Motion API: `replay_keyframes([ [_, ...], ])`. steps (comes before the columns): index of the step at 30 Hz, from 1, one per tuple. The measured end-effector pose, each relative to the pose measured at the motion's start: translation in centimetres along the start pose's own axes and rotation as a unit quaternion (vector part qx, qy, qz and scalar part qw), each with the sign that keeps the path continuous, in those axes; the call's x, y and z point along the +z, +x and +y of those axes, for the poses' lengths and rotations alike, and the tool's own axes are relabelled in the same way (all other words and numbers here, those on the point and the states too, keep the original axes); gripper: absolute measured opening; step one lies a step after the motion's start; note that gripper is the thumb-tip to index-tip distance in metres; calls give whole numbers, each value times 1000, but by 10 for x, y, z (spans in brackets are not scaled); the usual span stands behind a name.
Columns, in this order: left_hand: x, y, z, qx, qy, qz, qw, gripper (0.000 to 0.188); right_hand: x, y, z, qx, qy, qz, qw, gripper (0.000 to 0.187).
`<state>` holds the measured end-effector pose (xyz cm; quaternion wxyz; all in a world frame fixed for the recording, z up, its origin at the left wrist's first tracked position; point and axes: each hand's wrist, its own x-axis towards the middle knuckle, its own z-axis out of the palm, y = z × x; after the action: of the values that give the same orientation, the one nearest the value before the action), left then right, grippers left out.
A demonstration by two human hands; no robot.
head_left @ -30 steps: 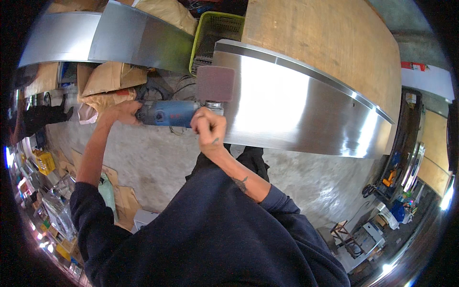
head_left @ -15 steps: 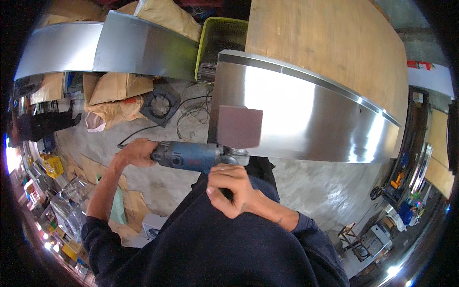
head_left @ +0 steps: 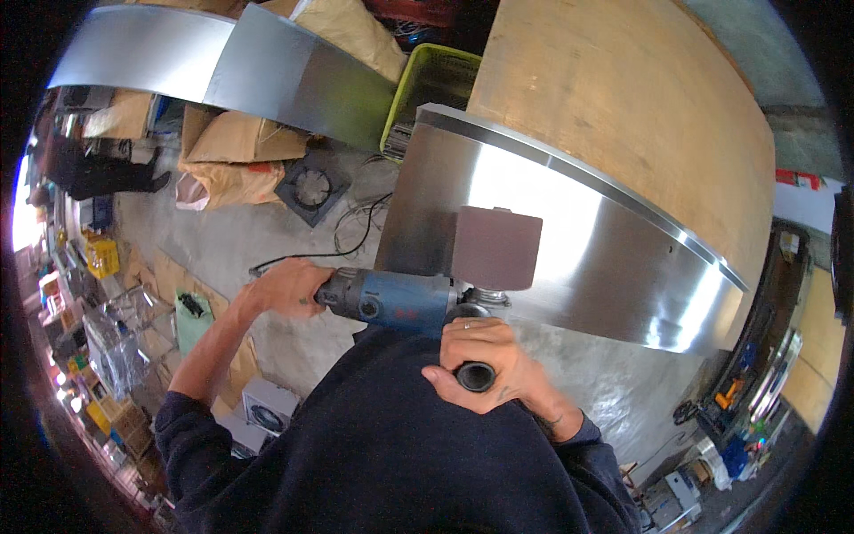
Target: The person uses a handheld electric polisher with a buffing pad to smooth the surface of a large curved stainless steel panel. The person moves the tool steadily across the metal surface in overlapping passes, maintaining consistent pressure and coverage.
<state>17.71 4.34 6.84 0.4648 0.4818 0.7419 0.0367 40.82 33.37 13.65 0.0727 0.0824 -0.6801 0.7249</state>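
A blue handheld drum sander [head_left: 405, 298] is held across the front of my body. My left hand [head_left: 289, 287] is wrapped round its dark rear end, where a black cord comes out. The fingers of my right hand [head_left: 498, 356] are closed round the black side handle [head_left: 475, 376], whose round end shows. At the tool's right end sits a wide reddish-brown abrasive drum [head_left: 496, 249]. It overlaps the shiny bent steel panel [head_left: 614, 258] in view; whether the two touch I cannot tell.
The panel lies along a wooden board [head_left: 623, 89]. Left of it are a yellow-green crate [head_left: 398, 102], another steel sheet [head_left: 267, 71], cardboard boxes [head_left: 240, 138] and a square black fan [head_left: 311, 189]. The black cord [head_left: 360, 240] trails over the concrete floor. A person's dark-clothed legs [head_left: 116, 173] show far left.
The sander and both my hands have moved to the right along the panel. The view has tilted, and the end of the side handle now shows below my right hand's fingers.
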Motion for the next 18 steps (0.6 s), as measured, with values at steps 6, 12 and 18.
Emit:
replay_keyframes([
  [6,-23,10,-8,-59,53,-31,996,36,-4,15,20,-25,37,-41,998,26],
  [12,-55,18,-49,-93,64,-19,993,40,8,58,51,-22,13,-27,999,19],
  [18,-100,27,-92,-123,110,-41,985,47,20,103,76,-6,10,-10,1000,18],
])
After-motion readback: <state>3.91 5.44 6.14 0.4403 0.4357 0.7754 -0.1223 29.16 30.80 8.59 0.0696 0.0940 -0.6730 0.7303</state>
